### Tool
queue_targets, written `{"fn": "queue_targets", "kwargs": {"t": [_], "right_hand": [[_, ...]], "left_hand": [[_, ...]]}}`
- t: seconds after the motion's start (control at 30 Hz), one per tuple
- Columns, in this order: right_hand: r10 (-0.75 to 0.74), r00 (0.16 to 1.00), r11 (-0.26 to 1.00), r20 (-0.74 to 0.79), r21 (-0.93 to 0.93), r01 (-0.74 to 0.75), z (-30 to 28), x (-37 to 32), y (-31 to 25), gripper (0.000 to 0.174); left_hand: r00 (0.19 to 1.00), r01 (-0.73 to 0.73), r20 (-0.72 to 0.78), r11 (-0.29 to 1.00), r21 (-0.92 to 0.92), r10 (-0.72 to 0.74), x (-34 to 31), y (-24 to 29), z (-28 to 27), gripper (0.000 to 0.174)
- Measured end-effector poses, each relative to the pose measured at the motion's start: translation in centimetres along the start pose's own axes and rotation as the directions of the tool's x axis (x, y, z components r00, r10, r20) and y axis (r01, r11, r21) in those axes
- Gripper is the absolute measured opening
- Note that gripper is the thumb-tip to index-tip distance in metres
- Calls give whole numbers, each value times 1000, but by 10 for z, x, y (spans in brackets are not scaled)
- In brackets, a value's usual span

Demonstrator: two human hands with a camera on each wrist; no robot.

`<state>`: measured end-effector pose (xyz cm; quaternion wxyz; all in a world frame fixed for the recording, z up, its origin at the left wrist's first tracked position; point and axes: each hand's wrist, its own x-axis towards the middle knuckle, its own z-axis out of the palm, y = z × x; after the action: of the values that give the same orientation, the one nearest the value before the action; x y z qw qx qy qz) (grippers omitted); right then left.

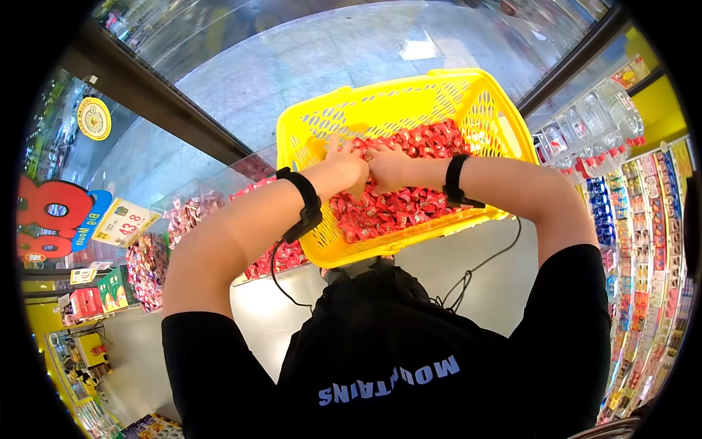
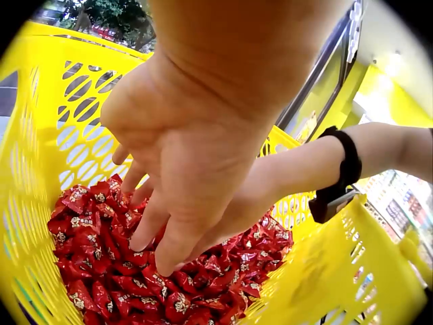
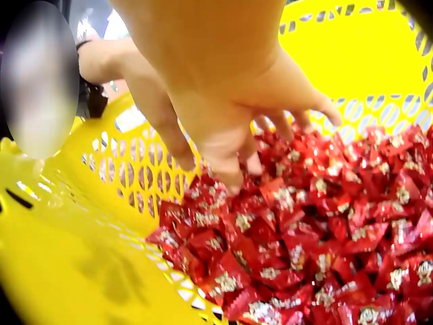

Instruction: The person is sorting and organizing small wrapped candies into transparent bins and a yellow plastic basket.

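A yellow plastic basket (image 1: 398,256) with perforated walls holds a thick layer of red-wrapped candies (image 1: 380,216) with gold print. Inside it, at the left half, my left hand (image 2: 183,156) reaches down with fingers (image 2: 150,220) extended, tips right at the candies. Close beside it in the head view, my right hand (image 1: 391,168) overlaps the left one. In the right wrist view the right hand (image 3: 230,108) hangs over the candies (image 3: 325,237), fingers spread and loosely bent. Neither hand shows a candy held. Some fingertips are hidden behind the palms or among the wrappers.
Bins of wrapped candies (image 1: 146,271) lie to the left, near a yellow price card (image 1: 128,222). Behind the basket is a window (image 1: 314,66). Clear plastic jars (image 1: 592,121) and packed shelves (image 1: 643,234) stand on the right. A thin black cable (image 1: 468,274) hangs near the basket's front.
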<state>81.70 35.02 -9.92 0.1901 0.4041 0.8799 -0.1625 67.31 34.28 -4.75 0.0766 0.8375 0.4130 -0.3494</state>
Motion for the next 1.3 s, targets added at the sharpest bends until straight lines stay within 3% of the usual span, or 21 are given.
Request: {"fn": "queue_targets", "kwargs": {"t": [0.03, 0.13, 0.17, 0.2, 0.27, 0.33, 0.37, 0.47, 0.5, 0.6, 0.7, 0.77, 0.87, 1.0, 1.1, 1.3], "right_hand": [[-9, 1000, 1000, 19, 4, 9, 7, 7, -1, 67], [-19, 997, 1000, -73, -21, 18, 25, 33, 0, 70], [7, 997, 998, -77, 70, -2, 28, 42, -2, 69], [-21, 1000, 999, -12, 32, 21, 17, 34, -10, 66], [-73, 997, 984, -35, 162, 78, 3, 35, -11, 59], [1, 997, 989, 80, 146, -13, -39, 23, -34, 49], [-70, 997, 971, 20, 232, 63, -69, -8, -38, 40], [-169, 984, 986, -56, 1, 169, -100, -46, -49, 29], [-198, 974, 979, -110, 29, 203, -105, -53, -59, 27], [-276, 917, 944, -287, 100, 315, -113, -81, -87, 22], [-300, 807, 901, -508, 126, 415, -106, -101, -110, 18], [-286, 701, 874, -654, 121, 470, -92, -108, -120, 17], [-262, 659, 878, -705, 108, 466, -84, -117, -137, 18], [-151, 665, 918, -731, 145, 368, -64, -120, -168, 19], [-88, 631, 925, -770, 171, 338, -52, -114, -187, 20], [-28, 568, 971, -822, 112, 211, -41, -99, -209, 21]], "left_hand": [[1000, 12, 3, 1000, 3, -12, -1, -1, 2, 71], [1000, 0, -1, 999, 33, 0, 6, -15, 10, 71], [999, -28, -33, 1000, 3, 28, 4, -21, 13, 71], [997, -66, -41, 997, -28, 65, -4, -21, 17, 72], [991, -100, -95, 993, -66, 93, -33, -28, 14, 73], [988, -106, -127, 988, -111, 92, -55, -41, 14, 76], [986, -71, -162, 986, -153, 45, -67, -36, 2, 70], [936, -89, -353, 975, -203, 11, -107, -39, -12, 64], [920, -61, -392, 977, -204, -25, -119, -41, -11, 51], [790, -144, -611, 957, -253, -42, -149, -44, 11, 36], [548, -264, -833, 930, -257, -74, -180, -43, 42, 27], [497, -329, -856, 884, -334, -139, -196, -39, 57, 27], [416, -403, -891, 842, -358, -180, -210, -35, 78, 25], [328, -462, -916, 807, -369, -231, -214, -38, 111, 24], [290, -524, -901, 734, -431, -322, -210, -41, 129, 18], [292, -574, -852, 633, -520, -435, -199, -66, 172, 18]]}}
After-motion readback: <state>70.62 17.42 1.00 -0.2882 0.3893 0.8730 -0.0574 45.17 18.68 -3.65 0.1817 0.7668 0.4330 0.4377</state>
